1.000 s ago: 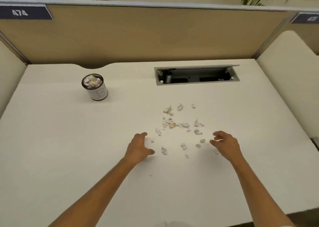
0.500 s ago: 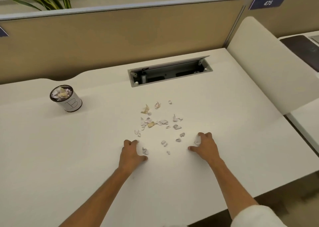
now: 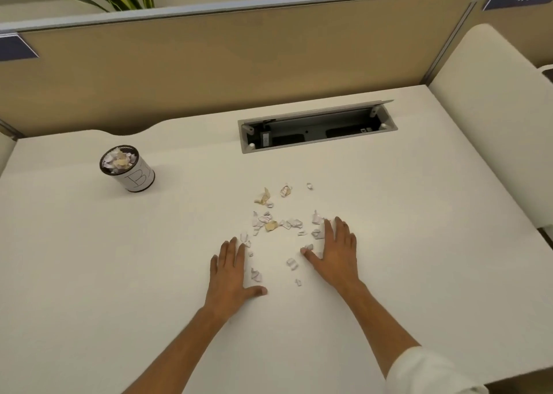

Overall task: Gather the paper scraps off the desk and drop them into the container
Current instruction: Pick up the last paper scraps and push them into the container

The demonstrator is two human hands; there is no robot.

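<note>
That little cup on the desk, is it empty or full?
Nearly full: the upright cup shows paper scraps heaped up to its dark rim.

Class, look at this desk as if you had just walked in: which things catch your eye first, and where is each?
Two bare hands lie flat on the white desk, the left hand and right hand flanking a scatter of paper scraps near the middle. Far left stands a round container already heaped with scraps, and behind the scatter gapes an open cable tray.

Both my hands now lie flat with fingers spread, where they were curled, my left hand point(image 3: 232, 274) beside the scraps point(image 3: 276, 224) and my right hand point(image 3: 336, 251) with its fingertips reaching farther into them.
</note>
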